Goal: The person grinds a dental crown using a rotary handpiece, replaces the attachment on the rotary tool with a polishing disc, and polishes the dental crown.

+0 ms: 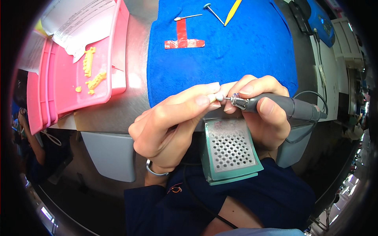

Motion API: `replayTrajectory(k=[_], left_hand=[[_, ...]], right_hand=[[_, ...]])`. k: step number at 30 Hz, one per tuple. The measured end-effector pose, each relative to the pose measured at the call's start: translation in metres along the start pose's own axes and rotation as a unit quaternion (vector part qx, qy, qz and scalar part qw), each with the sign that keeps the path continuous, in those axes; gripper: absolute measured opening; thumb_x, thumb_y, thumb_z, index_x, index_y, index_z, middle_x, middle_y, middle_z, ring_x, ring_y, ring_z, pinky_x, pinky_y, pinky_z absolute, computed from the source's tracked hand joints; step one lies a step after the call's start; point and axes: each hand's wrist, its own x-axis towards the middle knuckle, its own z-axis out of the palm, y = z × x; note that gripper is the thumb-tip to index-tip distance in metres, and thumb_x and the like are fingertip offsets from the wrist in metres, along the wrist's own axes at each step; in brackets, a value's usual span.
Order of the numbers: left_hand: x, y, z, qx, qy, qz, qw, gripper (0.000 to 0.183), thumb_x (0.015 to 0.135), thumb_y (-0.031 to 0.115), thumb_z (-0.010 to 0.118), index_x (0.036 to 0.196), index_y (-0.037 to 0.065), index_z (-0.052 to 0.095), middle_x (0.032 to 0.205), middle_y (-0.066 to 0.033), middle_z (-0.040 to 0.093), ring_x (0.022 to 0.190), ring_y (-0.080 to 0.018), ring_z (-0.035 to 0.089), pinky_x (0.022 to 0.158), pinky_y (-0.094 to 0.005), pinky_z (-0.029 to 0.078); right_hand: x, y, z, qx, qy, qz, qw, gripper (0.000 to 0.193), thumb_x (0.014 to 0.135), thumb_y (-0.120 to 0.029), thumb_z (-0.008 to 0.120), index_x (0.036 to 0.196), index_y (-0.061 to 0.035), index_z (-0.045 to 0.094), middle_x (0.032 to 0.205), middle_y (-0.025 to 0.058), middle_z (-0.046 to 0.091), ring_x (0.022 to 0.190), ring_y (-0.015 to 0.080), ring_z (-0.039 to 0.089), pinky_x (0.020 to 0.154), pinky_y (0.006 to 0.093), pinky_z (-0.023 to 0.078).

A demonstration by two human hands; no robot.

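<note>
My left hand (169, 122) pinches a small cream-coloured piece (212, 97) between thumb and fingers. The fingertips hide most of it, and its exact kind is too small to make out. My right hand (271, 112) is wrapped round a dark grey rotary handpiece (295, 107) with a silver collet. From the collet a thin shank points left and carries a small white rounded tip (219, 96), which is at or touching the piece. Both hands meet above the near edge of a blue towel (220, 59). Just below them stands a green-framed, perforated metal grille (231, 147).
On the towel lie red tape strips (182, 39), a metal bit (188, 17), a green-headed bit (212, 12) and a yellow stick (233, 11). A pink tray (78, 100) at left holds paper and orange pieces. A blue control box (321, 23) stands upper right; a cable (315, 94) trails from the handpiece.
</note>
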Motion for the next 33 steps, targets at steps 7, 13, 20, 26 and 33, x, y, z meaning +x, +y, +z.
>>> replayTrajectory(k=[7,13,20,26,33], left_hand=[[0.0013,0.0072,-0.0036,0.027,-0.055,-0.012,0.998,0.026,0.081,-0.019,0.075,0.096,-0.005,0.059,0.099,-0.0331,0.073,0.093,-0.0327,0.076,0.084,-0.0399,0.064],[-0.0009,0.0042,0.0003,0.025,-0.028,-0.009,0.999,0.022,0.082,-0.015,0.076,0.096,-0.003,0.065,0.097,-0.0284,0.075,0.088,-0.0295,0.077,0.078,-0.036,0.064],[-0.0022,-0.0001,0.0013,0.006,0.002,-0.01,1.0,0.019,0.082,-0.012,0.078,0.097,-0.002,0.07,0.096,-0.0233,0.077,0.081,-0.0254,0.078,0.071,-0.0305,0.063],[-0.0033,0.0001,0.0001,0.014,0.005,-0.013,1.0,0.02,0.081,-0.01,0.08,0.097,-0.001,0.071,0.095,-0.0226,0.077,0.079,-0.024,0.078,0.069,-0.0287,0.062],[-0.0039,0.0017,0.0006,0.007,0.013,-0.018,1.0,0.02,0.08,-0.009,0.08,0.096,-0.001,0.071,0.095,-0.0222,0.077,0.079,-0.023,0.078,0.069,-0.0281,0.062]], right_hand=[[0.0002,-0.0001,-0.0014,0.001,-0.011,0.01,1.0,0.031,0.103,-0.023,0.052,0.118,0.0032,0.061,0.101,0.0238,0.065,0.104,0.0329,0.064,0.098,0.0483,0.05],[0.0004,-0.0016,-0.0011,0.005,-0.017,0.01,1.0,0.031,0.104,-0.022,0.052,0.119,0.0031,0.061,0.101,0.0236,0.065,0.103,0.0318,0.064,0.096,0.0461,0.05],[0.0006,-0.0034,0.0001,-0.016,-0.01,0.01,1.0,0.032,0.104,-0.023,0.052,0.12,0.0035,0.061,0.101,0.0236,0.065,0.101,0.031,0.063,0.095,0.0462,0.05],[-0.0008,-0.0023,0.0002,-0.016,-0.012,0.014,1.0,0.032,0.103,-0.022,0.052,0.119,0.0039,0.061,0.101,0.0241,0.065,0.102,0.0319,0.064,0.094,0.0464,0.05],[-0.0002,-0.0022,0.0025,-0.02,-0.006,0.011,1.0,0.032,0.103,-0.022,0.052,0.119,0.0036,0.062,0.1,0.024,0.065,0.1,0.031,0.063,0.094,0.0458,0.049]])
